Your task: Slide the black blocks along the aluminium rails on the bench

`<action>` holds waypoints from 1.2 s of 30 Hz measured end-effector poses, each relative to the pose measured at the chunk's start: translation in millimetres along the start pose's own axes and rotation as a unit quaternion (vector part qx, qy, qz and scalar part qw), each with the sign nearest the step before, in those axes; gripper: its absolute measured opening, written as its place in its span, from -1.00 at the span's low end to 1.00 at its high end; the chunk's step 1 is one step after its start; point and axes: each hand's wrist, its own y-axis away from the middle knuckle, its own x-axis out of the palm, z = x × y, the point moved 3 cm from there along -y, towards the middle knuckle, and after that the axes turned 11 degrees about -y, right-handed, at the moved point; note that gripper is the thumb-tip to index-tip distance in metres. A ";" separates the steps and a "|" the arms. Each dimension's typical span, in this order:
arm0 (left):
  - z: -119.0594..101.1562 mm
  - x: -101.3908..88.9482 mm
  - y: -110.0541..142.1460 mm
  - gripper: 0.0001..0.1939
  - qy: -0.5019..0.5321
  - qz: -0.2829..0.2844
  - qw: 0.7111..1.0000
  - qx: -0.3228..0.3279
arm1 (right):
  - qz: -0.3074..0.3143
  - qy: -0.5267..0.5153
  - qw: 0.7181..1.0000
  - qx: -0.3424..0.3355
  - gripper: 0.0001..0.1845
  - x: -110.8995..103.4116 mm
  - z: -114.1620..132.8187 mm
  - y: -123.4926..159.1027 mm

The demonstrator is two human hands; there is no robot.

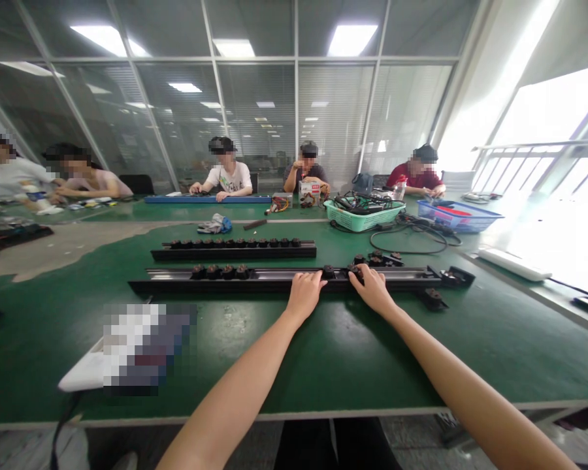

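A long black rail (pixel 176 284) lies across the green table in front of me, with several small black round parts seated in it. My left hand (pixel 304 294) rests on the rail's near edge, fingers curled over it beside one black part (pixel 328 271). My right hand (pixel 374 287) is just to the right, its fingers closed on another small black part (pixel 355 271) sitting in the rail. A few loose black parts (pixel 377 258) lie just behind the rail near my right hand.
A second black rail (pixel 235 251) full of round parts lies behind the first. Further back stand a green basket (pixel 362 215) of cables, a blue tray (pixel 458 217) and a black cable loop (pixel 406 245). Several people sit along the far side. A white object (pixel 83 373) lies near left.
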 end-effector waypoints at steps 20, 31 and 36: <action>2.9 12.1 -15.5 -0.62 -0.004 -0.014 0.999 0.044 | -0.010 -0.021 1.000 -0.006 -0.49 3.1 -17.5 -24.5; 1.7 8.9 -9.4 -0.50 0.021 -0.020 0.999 0.037 | -0.045 -0.010 0.999 -0.012 -0.43 0.0 -16.5 -20.8; 1.1 10.0 -8.9 -0.52 0.027 -0.018 0.999 0.032 | -0.038 -0.005 0.999 -0.006 -0.43 -4.7 -15.4 -20.2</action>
